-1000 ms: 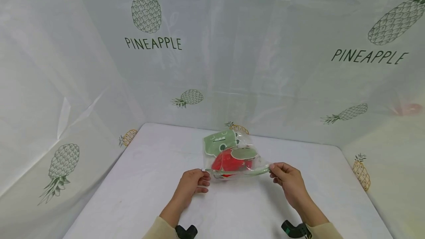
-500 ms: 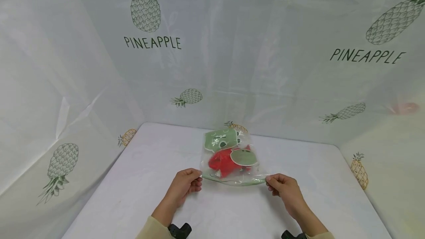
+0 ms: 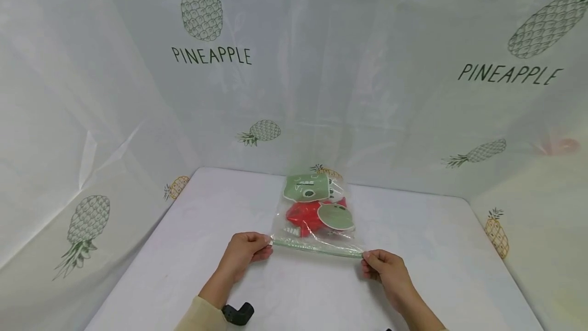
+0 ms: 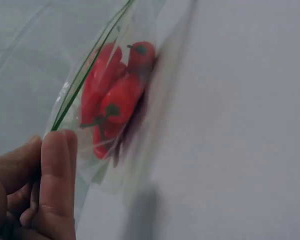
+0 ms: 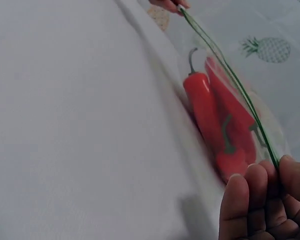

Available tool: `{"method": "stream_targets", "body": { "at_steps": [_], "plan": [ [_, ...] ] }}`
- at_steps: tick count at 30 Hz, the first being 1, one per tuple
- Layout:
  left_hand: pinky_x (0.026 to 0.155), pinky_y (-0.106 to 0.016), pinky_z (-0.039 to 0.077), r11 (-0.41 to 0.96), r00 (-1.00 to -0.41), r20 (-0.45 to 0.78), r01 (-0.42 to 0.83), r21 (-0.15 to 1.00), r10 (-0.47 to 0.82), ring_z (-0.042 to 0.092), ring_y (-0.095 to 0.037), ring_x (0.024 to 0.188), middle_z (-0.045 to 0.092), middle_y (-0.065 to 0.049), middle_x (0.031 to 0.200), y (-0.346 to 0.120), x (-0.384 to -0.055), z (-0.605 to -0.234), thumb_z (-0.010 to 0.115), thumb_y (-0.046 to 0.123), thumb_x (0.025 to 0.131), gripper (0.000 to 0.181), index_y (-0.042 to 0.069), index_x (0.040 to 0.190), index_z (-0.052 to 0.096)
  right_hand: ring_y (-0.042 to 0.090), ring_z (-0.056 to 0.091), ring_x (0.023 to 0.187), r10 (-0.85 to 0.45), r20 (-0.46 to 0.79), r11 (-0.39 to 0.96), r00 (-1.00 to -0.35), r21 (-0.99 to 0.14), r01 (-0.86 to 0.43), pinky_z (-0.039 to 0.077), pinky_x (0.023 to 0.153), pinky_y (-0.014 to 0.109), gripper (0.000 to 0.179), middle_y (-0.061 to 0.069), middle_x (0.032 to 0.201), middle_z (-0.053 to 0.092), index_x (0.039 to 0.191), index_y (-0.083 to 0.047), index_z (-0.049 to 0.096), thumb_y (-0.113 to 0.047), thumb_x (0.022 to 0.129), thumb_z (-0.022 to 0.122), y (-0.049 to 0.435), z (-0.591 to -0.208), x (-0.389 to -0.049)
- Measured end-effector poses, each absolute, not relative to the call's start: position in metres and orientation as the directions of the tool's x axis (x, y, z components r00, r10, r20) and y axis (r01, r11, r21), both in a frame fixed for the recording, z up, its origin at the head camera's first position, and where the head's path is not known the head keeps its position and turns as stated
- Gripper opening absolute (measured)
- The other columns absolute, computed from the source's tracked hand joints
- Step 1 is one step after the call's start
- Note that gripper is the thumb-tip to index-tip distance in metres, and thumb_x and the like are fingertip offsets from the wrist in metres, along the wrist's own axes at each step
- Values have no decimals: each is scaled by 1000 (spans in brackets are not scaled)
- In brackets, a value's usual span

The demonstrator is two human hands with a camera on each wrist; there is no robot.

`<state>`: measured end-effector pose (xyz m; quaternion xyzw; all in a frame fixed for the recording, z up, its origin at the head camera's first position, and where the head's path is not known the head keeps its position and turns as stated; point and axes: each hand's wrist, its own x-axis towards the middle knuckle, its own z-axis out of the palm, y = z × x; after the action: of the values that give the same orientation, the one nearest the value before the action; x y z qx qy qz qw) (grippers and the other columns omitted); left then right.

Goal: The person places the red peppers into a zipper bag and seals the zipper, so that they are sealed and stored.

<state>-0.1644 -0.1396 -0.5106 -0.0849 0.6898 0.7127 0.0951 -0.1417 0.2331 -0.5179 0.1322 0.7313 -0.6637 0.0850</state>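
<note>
A clear zip bag (image 3: 285, 223) with green and white cartoon prints lies toward the back of the table, its green zip edge facing me. Inside it are several red peppers (image 3: 303, 216) with green stems; in the right wrist view a long red pepper (image 5: 202, 100) shows through the plastic. My left hand (image 3: 245, 252) pinches the left end of the zip edge between thumb and fingers. At the other end, my right hand (image 3: 386, 269) pinches the right corner. Between them the green strip (image 3: 317, 247) is stretched nearly straight.
The bag is on a white-covered table (image 3: 193, 229). A pale curtain (image 3: 367, 91) printed with pineapples stands behind and on both sides. A black wrist device (image 3: 239, 313) sits by the left sleeve (image 3: 202, 315).
Both hands have drawn the zip edge toward me, the left hand also moving left. The bag now lies flatter and more spread out, with the strip straighter than before.
</note>
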Motion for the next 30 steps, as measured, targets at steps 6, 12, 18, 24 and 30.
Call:
{"method": "stream_targets", "body": {
  "at_steps": [6,12,18,24,30],
  "plan": [
    [76,-28,65,29,-942,-283,-282,959,180,76,-14,80,76,-15,95,-153,-156,-513,69,9,102,26,-15,112,69,21,67,81,81,-336,73,-938,-937,342,62,71,31,23,11,92,72,104,8,68,-15,104,68,236,-524,-141],
    [73,-28,65,69,-913,-322,-315,947,248,73,-12,76,74,-12,94,-157,-149,-516,67,10,104,23,-12,108,69,21,67,80,78,-347,81,-935,-932,353,62,70,32,25,11,91,72,104,7,69,-17,104,68,236,-526,-138],
    [68,-27,63,99,-929,-279,-262,960,242,66,-12,72,66,-6,88,-149,-146,-517,62,11,106,22,-10,102,64,20,68,80,91,-353,79,-931,-929,360,62,70,31,24,10,91,72,104,6,69,-18,104,68,239,-527,-139],
    [64,-29,62,194,-956,-244,-211,958,165,57,-15,70,55,-3,81,-137,-143,-520,57,13,109,21,-6,100,59,21,68,81,96,-345,78,-934,-933,353,63,71,32,24,11,92,72,104,6,69,-17,104,68,241,-526,-140],
    [64,-32,63,272,-969,-227,-192,943,101,56,-15,69,53,-3,80,-129,-142,-520,52,15,111,21,-3,104,58,19,73,81,50,-352,60,-935,-933,355,64,74,31,23,10,92,75,105,7,70,-16,104,67,244,-519,-141]
  ]
}}
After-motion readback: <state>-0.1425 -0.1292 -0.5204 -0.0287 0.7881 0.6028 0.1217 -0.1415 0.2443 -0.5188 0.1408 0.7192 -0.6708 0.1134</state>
